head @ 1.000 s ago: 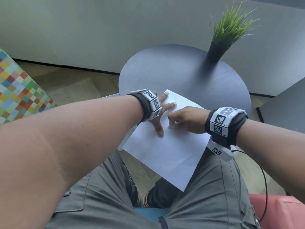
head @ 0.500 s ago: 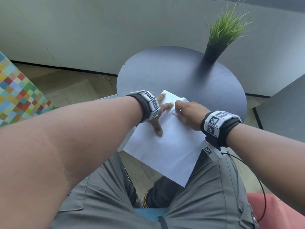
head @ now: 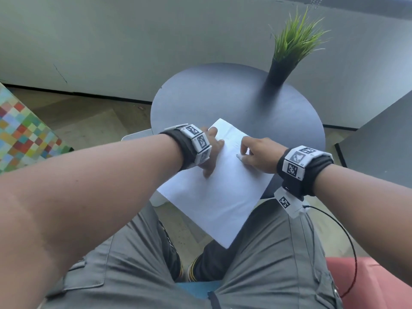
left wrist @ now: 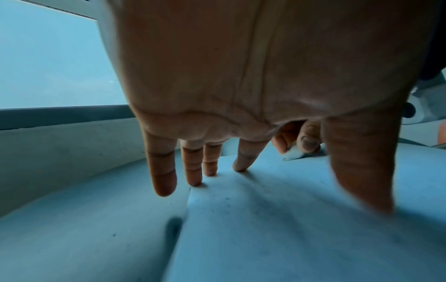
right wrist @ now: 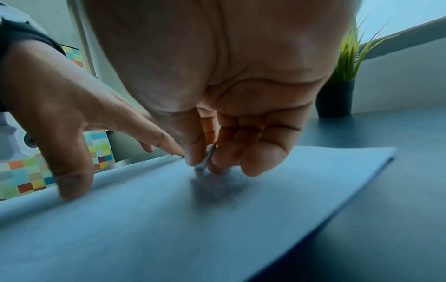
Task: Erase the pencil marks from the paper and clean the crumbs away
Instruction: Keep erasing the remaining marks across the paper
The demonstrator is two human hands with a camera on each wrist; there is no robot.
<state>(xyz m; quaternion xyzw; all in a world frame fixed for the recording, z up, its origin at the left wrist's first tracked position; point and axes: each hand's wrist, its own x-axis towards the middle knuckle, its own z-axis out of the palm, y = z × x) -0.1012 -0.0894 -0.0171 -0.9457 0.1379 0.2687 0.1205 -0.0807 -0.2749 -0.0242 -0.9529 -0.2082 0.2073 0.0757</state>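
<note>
A white paper (head: 218, 197) lies on the round dark table (head: 200, 97), its near corner hanging over my lap. My left hand (head: 211, 152) presses flat on the sheet's left edge with its fingers (left wrist: 193, 171) spread. My right hand (head: 245, 150) pinches a small white eraser (head: 240, 157) against the paper's far half. The eraser (left wrist: 293, 153) shows between thumb and finger, and its tip (right wrist: 205, 162) touches the paper (right wrist: 193, 219) over a grey blur. A few small dark specks (left wrist: 226, 198) dot the paper (left wrist: 265, 229).
A black pot with green grass (head: 281, 70) stands at the table's far right; the pot (right wrist: 335, 99) is well beyond the sheet. A grey wall runs behind, a dark surface (head: 379, 141) lies to the right, and a chequered coloured object (head: 22, 134) to the left.
My right hand has slid with the eraser from beside the left thumb toward the paper's far edge. The left hand has stayed pressed in place.
</note>
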